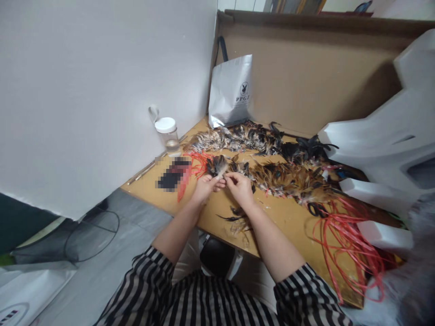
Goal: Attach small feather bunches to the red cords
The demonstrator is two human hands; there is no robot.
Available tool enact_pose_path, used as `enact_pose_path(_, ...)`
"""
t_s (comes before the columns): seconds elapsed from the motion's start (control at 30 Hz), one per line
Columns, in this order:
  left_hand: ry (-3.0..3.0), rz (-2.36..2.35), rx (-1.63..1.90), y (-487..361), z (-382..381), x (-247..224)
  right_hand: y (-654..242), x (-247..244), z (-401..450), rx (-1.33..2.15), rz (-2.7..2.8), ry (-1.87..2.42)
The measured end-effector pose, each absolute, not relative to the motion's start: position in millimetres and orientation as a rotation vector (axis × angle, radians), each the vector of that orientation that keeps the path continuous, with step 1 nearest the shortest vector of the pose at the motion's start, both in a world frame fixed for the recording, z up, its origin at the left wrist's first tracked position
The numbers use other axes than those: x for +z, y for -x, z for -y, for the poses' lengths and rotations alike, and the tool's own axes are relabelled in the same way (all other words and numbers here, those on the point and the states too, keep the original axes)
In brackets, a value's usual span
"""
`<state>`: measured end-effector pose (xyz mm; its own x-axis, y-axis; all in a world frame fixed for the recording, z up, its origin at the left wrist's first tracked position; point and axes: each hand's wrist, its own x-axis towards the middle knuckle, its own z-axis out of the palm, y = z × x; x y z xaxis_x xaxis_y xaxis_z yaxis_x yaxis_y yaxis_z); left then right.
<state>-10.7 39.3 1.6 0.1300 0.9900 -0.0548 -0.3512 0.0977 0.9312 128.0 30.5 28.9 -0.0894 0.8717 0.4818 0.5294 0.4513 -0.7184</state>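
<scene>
Reference item: silver bag (231, 95), upright on the table (212, 216). All locations are given relative to this bag.

Feather tuft (218, 165): located on the person's side of the bag, between the hands. Long axis: runs from the pale, downy base at the fingertips outward, leaning slightly left. The dark tips point away from the person, toward the bag side.

Left hand (206, 186): thumb and fingers pinch the tuft at its pale base. Right hand (239, 184): fingertips converge on the same base; whether they grasp it cannot be told.

Far feather row (253, 138): lies at the foot of the bag, long axis running left to right. Near feather row (292, 177): lies to the right of and nearer the person than the bag, its axis slanting rightward toward the person. Loose feathers (240, 222): nearer the person than both rows. White-lidded jar (169, 136): left of the bag. Red strips (353, 244): well right of the bag, toward the person.
</scene>
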Motion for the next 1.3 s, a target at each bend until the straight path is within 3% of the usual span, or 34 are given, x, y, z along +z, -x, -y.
enact_pose_path(0.13,-0.89,-0.889,1.248,11.9,-39.9,1.2,-139.2,38.3,-34.0,0.789,1.677,1.218)
enact_pose_path(0.3,-0.843,-0.891,1.291,12.7,-41.2,0.9,-167.2,56.2,-33.8,1.185,2.112,1.202)
enact_pose_path(0.47,-0.814,-0.91,1.32,14.2,-43.1,0.1,-170.8,44.8,-40.4,1.001,2.143,1.227)
enact_pose_path(0.73,-0.773,-0.879,1.375,15.2,-42.3,0.7,-141.7,27.0,-40.0,0.313,2.044,1.796)
enact_pose_path(0.9,-0.77,-0.87,1.378,15.1,-41.6,2.0,-131.0,20.2,-40.0,0.215,2.035,1.873)
enact_pose_path(1.03,-0.739,-0.864,1.388,15.4,-41.5,2.5,-135.7,15.1,-45.9,0.456,1.836,1.732)
enact_pose_path(1.3,-0.727,-0.819,1.353,15.6,-40.5,3.6,-143.2,24.4,-50.2,1.376,1.054,1.249)
